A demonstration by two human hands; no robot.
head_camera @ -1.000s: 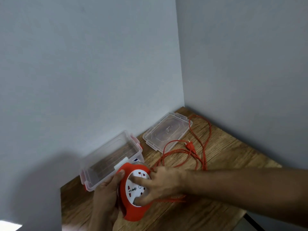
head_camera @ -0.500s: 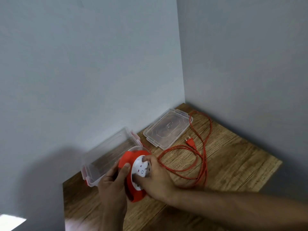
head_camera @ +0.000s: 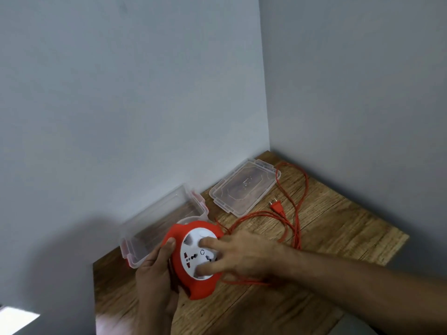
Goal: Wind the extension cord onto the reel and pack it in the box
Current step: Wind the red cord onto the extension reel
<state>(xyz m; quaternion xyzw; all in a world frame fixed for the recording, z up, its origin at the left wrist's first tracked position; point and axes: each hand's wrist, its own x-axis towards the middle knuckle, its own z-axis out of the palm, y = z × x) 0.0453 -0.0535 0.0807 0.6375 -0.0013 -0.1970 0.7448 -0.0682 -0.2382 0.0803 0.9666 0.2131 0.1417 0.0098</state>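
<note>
At the left, a clear plastic box (head_camera: pixel 159 228) is sitting open on the wooden worktop (head_camera: pixel 338 238) against the wall, and nothing is lying inside it but the wood grain showing through its bottom. Just in front of it, the left hand (head_camera: pixel 154 274) is gripping the red reel (head_camera: pixel 193 259) by its left edge, thumb curling over the red rim, holding it tilted with its white socket face turned up. The right hand (head_camera: pixel 242 255) is reaching in from the right, its fingers spreading across the white face and pressing on it; nothing is closed inside that grip. The reel is covering the box's near right corner. Further right, the clear lid (head_camera: pixel 244 189) is lying flat on the worktop, apart from the box. The orange cord (head_camera: pixel 297 221) is trailing from under the right hand in loose loops across the worktop, one loop curving round the lid's far right corner. Its plug (head_camera: pixel 277 207) is lying just beside the lid's right edge.
</note>
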